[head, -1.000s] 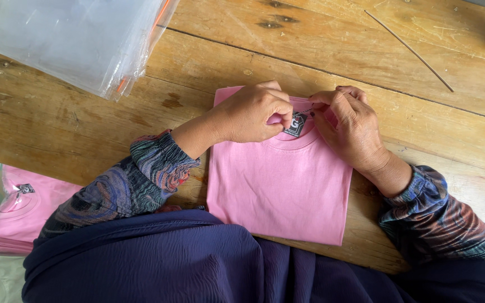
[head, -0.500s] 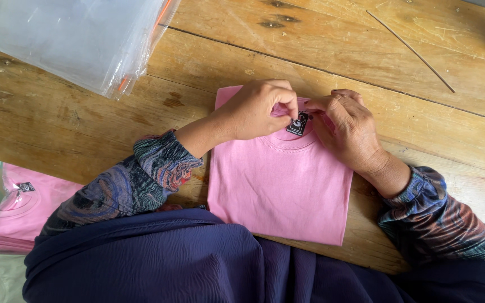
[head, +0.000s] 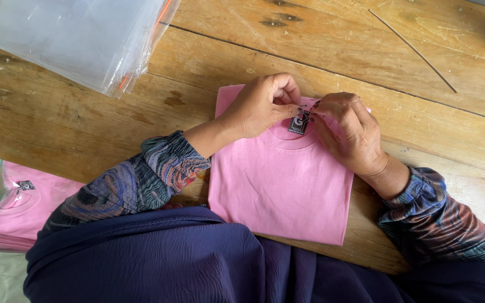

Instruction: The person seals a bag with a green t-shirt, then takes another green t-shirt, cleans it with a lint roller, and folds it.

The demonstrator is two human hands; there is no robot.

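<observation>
At frame centre, on wooden surface [head: 141, 129]: folded pink shirt [head: 282, 185] | left hand [head: 262, 104] and right hand [head: 346, 132] pinched together on black tag [head: 300, 122] at collar, 12 o'clock | risk: tugging could skew the fold.

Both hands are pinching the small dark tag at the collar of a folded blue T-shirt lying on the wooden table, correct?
Not quite: the folded T-shirt is pink, not blue, as the head view shows. Both the left hand and right hand do pinch the small dark tag at its collar on the wooden table.
</observation>
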